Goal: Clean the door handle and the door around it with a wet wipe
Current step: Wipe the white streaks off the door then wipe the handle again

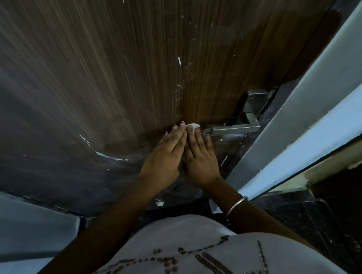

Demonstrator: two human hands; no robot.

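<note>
A dark wood-grain door (132,66) with white scratches and paint flecks fills the view. Its square metal lever handle (235,128) sits at the right, on a backplate (255,102) with screws. Both hands lie flat on the door, side by side, just left of the handle's tip. My right hand (200,156) presses a small white wet wipe (192,126) under its fingertips, and only a bit of the wipe shows. My left hand (166,155) rests beside it with fingers together, holding nothing visible.
A pale door frame (298,116) runs diagonally along the right, with a dark tiled floor (301,212) beyond it. A grey wall (25,224) is at the lower left. A metal bangle (236,205) circles my right wrist.
</note>
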